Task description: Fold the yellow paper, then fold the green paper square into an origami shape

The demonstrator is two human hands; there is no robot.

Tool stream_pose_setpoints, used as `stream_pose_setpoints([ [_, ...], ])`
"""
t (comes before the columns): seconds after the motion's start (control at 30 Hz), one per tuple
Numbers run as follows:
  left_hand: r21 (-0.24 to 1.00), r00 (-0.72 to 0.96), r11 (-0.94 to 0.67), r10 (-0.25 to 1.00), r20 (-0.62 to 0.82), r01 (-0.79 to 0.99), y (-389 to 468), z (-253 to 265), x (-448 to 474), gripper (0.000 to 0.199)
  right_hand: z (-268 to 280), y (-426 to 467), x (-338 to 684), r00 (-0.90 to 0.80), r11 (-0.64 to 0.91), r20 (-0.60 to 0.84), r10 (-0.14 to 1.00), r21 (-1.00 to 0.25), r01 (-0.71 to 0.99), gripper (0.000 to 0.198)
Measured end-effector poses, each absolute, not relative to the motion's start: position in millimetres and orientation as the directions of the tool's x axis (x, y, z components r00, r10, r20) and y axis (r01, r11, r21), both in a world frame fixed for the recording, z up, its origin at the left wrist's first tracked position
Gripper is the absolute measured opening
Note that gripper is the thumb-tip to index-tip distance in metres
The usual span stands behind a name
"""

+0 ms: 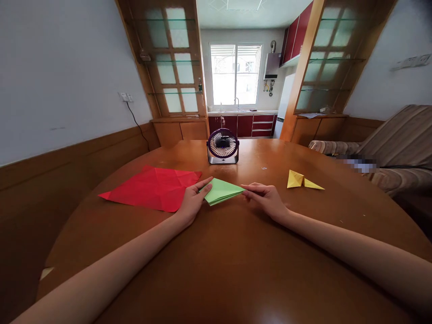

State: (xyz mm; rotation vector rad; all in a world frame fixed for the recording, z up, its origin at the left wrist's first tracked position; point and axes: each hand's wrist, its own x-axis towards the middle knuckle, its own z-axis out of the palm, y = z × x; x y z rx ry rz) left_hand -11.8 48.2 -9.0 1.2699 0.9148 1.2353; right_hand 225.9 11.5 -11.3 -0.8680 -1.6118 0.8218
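Note:
A folded piece of light green paper (222, 191), layered along its near edge, is held between my two hands above the wooden table (216, 252). My left hand (195, 200) grips its left end, thumb on top and fingers behind. At the pointed right tip, my right hand (265, 198) pinches the paper between thumb and fingers. Left of my left hand lies a creased sheet of red paper (148, 186), spread out and partly covered by that hand. A folded yellow paper piece (297, 179) rests on the table to the right of my right hand.
A small purple desk fan (223, 146) stands behind the green paper. Small scraps lie on the right of the table. A striped armchair (398, 135) sits at the right, and a cable (137, 123) hangs from the left wall socket.

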Motion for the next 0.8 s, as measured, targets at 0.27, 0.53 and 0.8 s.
stream_pose_setpoints([
  [0.27,0.945,0.123,-0.311,0.946,0.299,0.1,53.3,-14.4,-14.6,0.053,-11.0,13.1,226.1,-0.164,0.483,0.46,0.873,-0.862,0.151,0.028],
  [0.53,0.885,0.187,-0.431,0.898,0.399,0.179,57.0,-15.0,-16.8,0.046,-14.5,15.5,225.1,-0.133,0.367,0.35,0.927,-0.919,0.141,0.037],
  [0.8,0.506,0.418,-0.651,0.756,0.504,0.566,57.2,-15.0,-25.1,0.028,-19.5,20.4,226.9,-0.237,0.463,0.399,0.886,-0.779,0.422,0.025],
])
